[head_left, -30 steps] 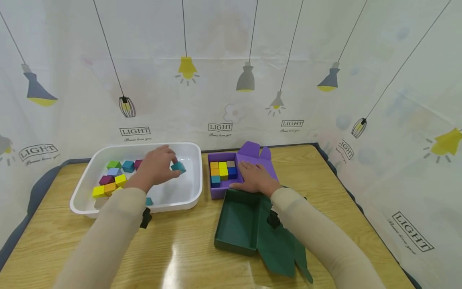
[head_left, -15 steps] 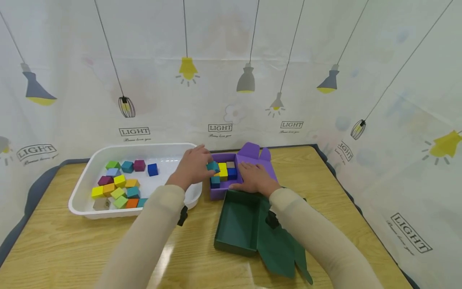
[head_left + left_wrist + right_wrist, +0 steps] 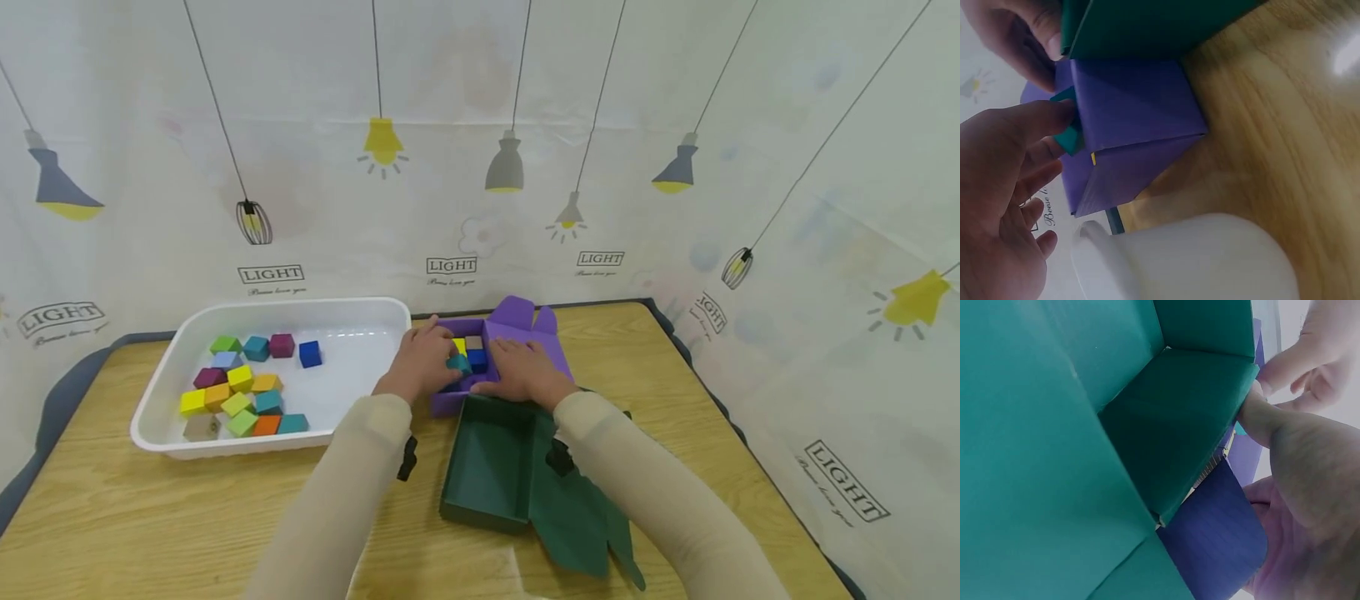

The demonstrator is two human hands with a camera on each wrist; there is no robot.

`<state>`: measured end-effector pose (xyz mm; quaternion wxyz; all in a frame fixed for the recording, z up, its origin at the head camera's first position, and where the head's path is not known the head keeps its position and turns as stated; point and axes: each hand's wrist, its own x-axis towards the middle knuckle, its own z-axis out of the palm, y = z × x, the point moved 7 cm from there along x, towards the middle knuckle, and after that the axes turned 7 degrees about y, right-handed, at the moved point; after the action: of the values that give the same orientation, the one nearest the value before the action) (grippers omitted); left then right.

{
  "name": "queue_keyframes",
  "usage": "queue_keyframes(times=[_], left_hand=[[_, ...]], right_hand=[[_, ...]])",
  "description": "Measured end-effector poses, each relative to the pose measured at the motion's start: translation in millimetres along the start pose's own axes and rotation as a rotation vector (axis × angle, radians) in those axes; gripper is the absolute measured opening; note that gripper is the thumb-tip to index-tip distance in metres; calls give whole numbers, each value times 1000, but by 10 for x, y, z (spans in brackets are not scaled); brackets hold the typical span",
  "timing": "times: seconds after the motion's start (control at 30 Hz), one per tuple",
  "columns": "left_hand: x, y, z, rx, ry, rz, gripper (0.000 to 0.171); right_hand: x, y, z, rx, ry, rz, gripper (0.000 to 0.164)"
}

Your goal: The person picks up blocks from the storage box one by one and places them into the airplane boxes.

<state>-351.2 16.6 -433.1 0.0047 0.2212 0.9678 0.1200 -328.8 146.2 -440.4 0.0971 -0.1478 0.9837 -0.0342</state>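
Observation:
My left hand point(image 3: 422, 360) is over the left side of a purple box point(image 3: 448, 406), pinching a teal cube point(image 3: 460, 364) between thumb and fingers. In the left wrist view this teal cube point(image 3: 1069, 135) is at the box's open top, beside its wall. Yellow, wood-coloured and dark blue cubes point(image 3: 476, 361) show inside the box; my left hand hides others. My right hand point(image 3: 527, 372) lies with fingers extended on the folded-back purple lid point(image 3: 550, 344), its thumb at the box's front edge.
Left of the box, a white tray point(image 3: 360, 312) holds several coloured cubes, mostly in its left half. An open dark green box point(image 3: 487, 471) sits right in front of the purple one, its lid point(image 3: 573, 517) spread to the right. A printed curtain point(image 3: 450, 208) hangs behind the wooden table.
My left hand has carried the teal cube rightward from the white tray to the purple box and lowered it there. My right hand has stayed on the purple lid.

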Motion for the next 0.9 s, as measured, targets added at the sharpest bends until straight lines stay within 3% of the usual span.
queue_keyframes(times=[0.33,0.9], left_hand=[[24,65,117,156,4,32,39],[56,58,169,263,29,-1,41]], right_hand=[[-4,7,8,-9,-1,9,91],[-22,10,-2,-5,-2,15,93]])
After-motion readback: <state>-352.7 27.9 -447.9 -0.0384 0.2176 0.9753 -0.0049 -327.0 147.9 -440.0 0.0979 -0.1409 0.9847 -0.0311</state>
